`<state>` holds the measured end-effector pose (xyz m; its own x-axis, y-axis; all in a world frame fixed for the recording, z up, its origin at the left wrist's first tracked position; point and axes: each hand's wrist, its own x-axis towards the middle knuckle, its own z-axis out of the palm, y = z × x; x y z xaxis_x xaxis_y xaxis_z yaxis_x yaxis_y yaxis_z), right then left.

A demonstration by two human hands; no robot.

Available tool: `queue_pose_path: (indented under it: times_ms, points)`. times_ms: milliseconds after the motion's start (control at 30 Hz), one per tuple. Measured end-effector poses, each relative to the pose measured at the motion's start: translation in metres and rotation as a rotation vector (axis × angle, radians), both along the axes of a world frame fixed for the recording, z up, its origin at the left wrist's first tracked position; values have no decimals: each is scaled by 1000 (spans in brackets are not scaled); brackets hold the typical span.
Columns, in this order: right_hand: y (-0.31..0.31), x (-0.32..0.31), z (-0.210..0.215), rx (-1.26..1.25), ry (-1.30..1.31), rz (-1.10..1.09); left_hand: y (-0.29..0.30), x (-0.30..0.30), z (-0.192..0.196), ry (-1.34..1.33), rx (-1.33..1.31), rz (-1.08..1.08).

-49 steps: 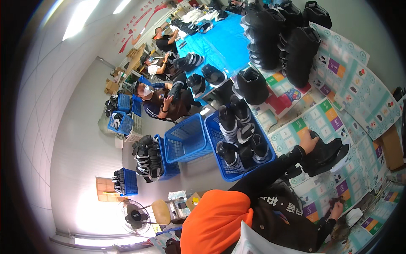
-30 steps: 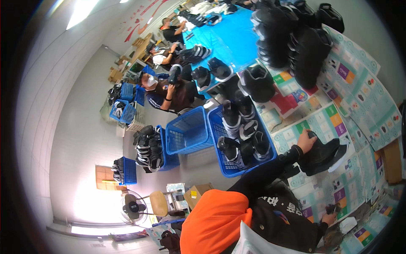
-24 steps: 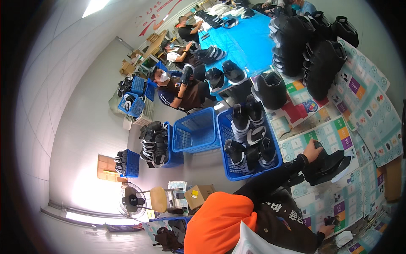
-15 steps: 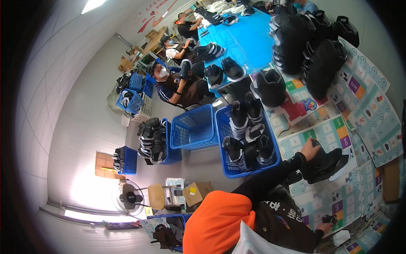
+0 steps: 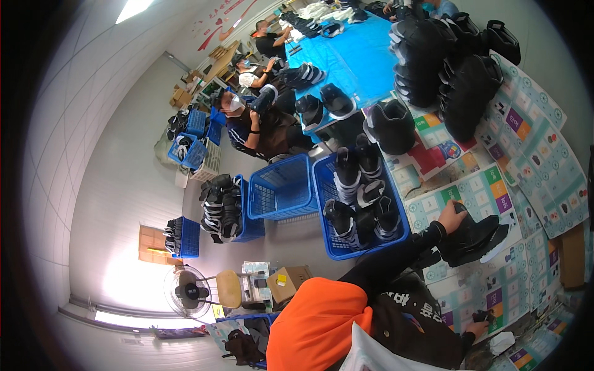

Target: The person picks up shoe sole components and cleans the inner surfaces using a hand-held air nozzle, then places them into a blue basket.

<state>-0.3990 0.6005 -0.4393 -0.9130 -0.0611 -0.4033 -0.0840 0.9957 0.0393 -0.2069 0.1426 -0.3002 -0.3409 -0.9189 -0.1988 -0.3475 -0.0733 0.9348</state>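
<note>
A black shoe (image 5: 471, 242) is held above the paper-covered worktop, with my left hand (image 5: 453, 217) closed on its upper part. A pale edge shows along one side of the shoe. Lower down, close to my apron, my right hand (image 5: 476, 326) is closed round a small black object (image 5: 484, 316) whose kind I cannot make out. The printed paper sheets (image 5: 458, 287) lie under both hands. Beside my left forearm stands a blue basket (image 5: 331, 250) with several black-and-white high-top shoes (image 5: 388, 219) in it.
Black shoes (image 5: 467, 93) are piled at the far end of my worktop, with a single shoe (image 5: 391, 127) nearer. A second blue basket (image 5: 278, 191) and a shoe-filled one (image 5: 221, 207) stand on the floor. A co-worker (image 5: 257, 127) sits by the blue-covered table (image 5: 356, 59). A fan (image 5: 187, 290) stands behind.
My left hand and the shoe have barely moved. The nearest co-worker has raised the shoe in their hands and turned their head. The whole view has shifted slightly.
</note>
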Motion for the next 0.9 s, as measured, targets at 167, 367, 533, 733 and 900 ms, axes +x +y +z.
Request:
queue_pose_path:
  times_ms: [167, 367, 533, 733, 900]
  points:
    - [-17, 14, 33, 52, -20, -17, 3, 5, 13, -17, 25, -9]
    - [-9, 10, 21, 25, 31, 4, 5, 6, 12, -17, 34, -18]
    - [-13, 12, 26, -6, -11, -44, 4, 10, 9, -3, 27, -21]
    - [1, 2, 9, -23, 5, -14, 5, 8, 9, -17, 76, -44]
    - [-76, 25, 126, -632, 400, 333, -2, 21, -13, -9, 40, 9]
